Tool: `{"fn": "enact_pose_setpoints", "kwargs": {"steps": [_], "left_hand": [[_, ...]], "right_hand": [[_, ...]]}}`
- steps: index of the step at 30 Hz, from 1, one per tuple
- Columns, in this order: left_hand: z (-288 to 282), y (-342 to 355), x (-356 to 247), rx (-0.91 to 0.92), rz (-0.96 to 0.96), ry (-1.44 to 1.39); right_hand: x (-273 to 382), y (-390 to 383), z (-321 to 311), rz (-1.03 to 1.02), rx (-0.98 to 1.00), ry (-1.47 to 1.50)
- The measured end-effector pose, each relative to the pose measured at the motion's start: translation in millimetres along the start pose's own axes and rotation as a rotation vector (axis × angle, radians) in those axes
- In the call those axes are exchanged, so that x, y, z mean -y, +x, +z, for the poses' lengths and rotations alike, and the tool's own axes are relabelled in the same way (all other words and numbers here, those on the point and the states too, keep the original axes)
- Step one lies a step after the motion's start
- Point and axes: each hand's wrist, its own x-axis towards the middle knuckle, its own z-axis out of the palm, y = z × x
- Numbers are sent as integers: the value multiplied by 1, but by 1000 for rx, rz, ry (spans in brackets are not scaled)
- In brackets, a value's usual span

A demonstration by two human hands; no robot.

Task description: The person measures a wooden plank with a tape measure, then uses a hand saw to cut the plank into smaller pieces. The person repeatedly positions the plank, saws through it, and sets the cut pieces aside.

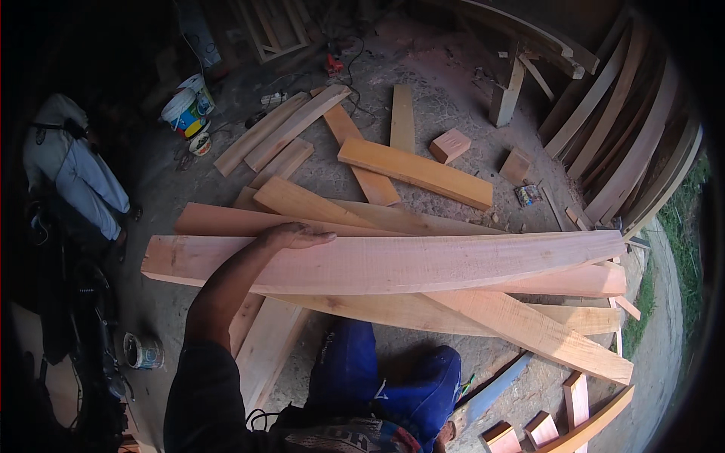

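Pinkish timber beam (453, 260) | lies across crossed boards (532, 331) | left hand (302, 236) rests unclenched along far edge, apparently steadying it | right hand's grip: cannot tell

Looks down and forward from the wearer's head, left of two fisheyes; sits close above the blue trousers (343, 370) and top plank (438, 260), taking in floor (442, 94) well beyond, bending straight edges toward the rim
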Motion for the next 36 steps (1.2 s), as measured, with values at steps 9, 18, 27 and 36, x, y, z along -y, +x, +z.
{"fn": "enact_pose_setpoints", "kwargs": {"steps": [9, 18, 27, 36], "left_hand": [[-8, 16, 13, 149, 31, 142], [-12, -9, 6, 389, 215, -15], [22, -40, 8, 213, 342, -123], [-24, -104, -43, -41, 208, 236]], "right_hand": [[79, 90, -103, 108, -263, 642], [399, 40, -232, 99, 570, 1646], [436, 25, -246, -26, 494, 1597], [431, 52, -236, -59, 582, 1621]]}}
